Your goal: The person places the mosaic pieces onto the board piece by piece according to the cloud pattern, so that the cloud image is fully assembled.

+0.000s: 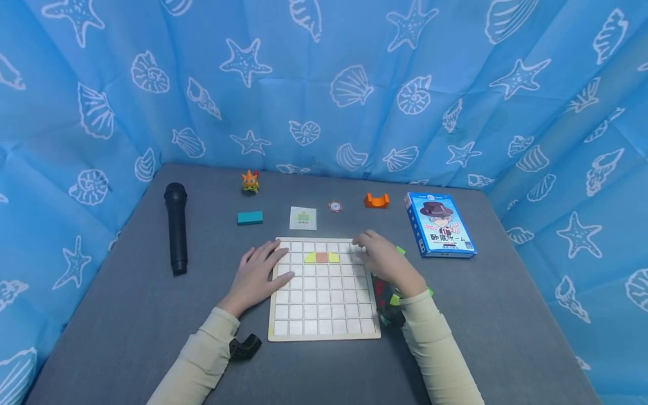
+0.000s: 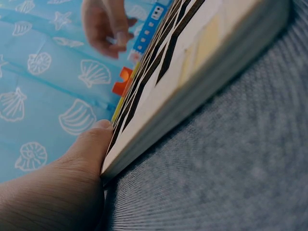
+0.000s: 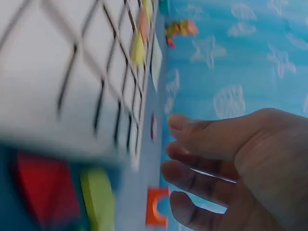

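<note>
A white gridded board with a pale wooden rim lies flat in the middle of the table. Near its far edge sit two yellow pieces with an orange-brown square between them. My left hand rests on the board's left edge, fingers spread and thumb on the grid. Over the far right corner hovers my right hand; in the right wrist view its fingers are slightly bent with nothing between them. Red and yellow-green pieces lie beside the board, partly under the right forearm.
Behind the board are a patterned card, a teal block, a round token, an orange cradle-shaped piece and a small figurine. A microphone lies left, a blue game box right. A black curved object touches the left sleeve.
</note>
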`<action>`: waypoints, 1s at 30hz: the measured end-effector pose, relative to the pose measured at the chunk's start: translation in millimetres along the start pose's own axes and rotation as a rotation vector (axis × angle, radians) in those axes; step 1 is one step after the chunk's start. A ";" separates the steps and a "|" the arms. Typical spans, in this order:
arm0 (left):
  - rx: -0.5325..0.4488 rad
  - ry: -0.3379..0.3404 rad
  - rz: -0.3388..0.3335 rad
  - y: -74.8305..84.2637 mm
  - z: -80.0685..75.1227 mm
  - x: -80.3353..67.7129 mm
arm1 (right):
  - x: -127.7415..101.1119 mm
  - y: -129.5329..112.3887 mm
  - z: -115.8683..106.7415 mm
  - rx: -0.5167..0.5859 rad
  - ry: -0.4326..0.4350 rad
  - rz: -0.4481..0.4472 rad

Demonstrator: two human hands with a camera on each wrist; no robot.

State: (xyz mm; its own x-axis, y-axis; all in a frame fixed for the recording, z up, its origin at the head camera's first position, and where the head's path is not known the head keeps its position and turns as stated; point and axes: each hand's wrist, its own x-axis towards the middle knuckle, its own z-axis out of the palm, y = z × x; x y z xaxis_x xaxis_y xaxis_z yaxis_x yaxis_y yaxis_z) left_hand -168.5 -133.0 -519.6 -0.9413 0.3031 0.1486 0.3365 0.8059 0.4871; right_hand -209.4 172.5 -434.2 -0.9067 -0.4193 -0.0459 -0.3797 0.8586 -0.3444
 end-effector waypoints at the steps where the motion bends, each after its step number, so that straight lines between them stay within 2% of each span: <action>1: -0.001 0.000 0.001 0.2 -0.5 0.2 | -2.6 6.1 -4.7 0.000 -0.002 0.022; 4: -0.007 0.006 0.005 0.7 -2.1 0.9 | -8.9 23.7 -16.5 -0.019 -0.003 0.071; 8: -0.014 0.008 0.003 0.9 -3.2 1.1 | -15.5 40.5 -25.4 -0.041 -0.027 0.087; 16: -0.011 -0.003 -0.001 0.2 -0.5 0.4 | -24.7 53.1 -13.1 -0.046 -0.163 0.043; 21: -0.005 -0.003 0.000 -1.7 -0.5 0.1 | -21.2 49.1 -5.1 -0.040 -0.149 0.061; 26: 0.002 -0.008 -0.005 -2.5 0.0 0.1 | -16.0 46.0 -3.3 -0.071 -0.145 0.133; 30: 0.008 -0.012 0.000 -2.4 0.1 0.4 | -16.4 46.2 -4.9 -0.077 -0.093 0.169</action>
State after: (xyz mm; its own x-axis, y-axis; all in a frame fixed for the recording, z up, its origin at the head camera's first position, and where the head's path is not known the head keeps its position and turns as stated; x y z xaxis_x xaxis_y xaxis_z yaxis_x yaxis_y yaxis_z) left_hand -169.7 -134.8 -520.8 -0.9410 0.3088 0.1384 0.3365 0.8102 0.4800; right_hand -213.0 220.5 -444.7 -0.9392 -0.2897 -0.1841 -0.2398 0.9376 -0.2519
